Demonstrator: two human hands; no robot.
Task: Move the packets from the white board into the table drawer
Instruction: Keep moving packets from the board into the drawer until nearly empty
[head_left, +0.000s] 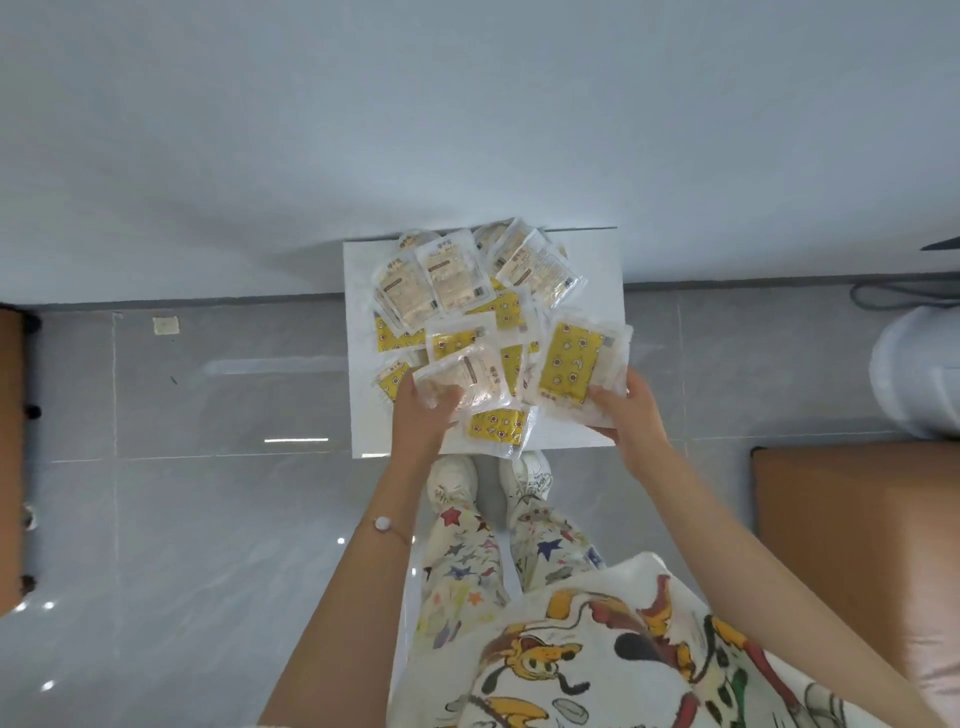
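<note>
grey floor (208, 519), white board (587, 260), packets (457, 280)

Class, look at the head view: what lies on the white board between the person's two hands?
A yellow star-printed packet lies on the white board, between the left hand and right hand.

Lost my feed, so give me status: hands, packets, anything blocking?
Left hand grip on a clear-side-up packet. Right hand grip on a yellow packet. Pile of packets on white board. Drawer not in view; no obstruction seen.
</note>
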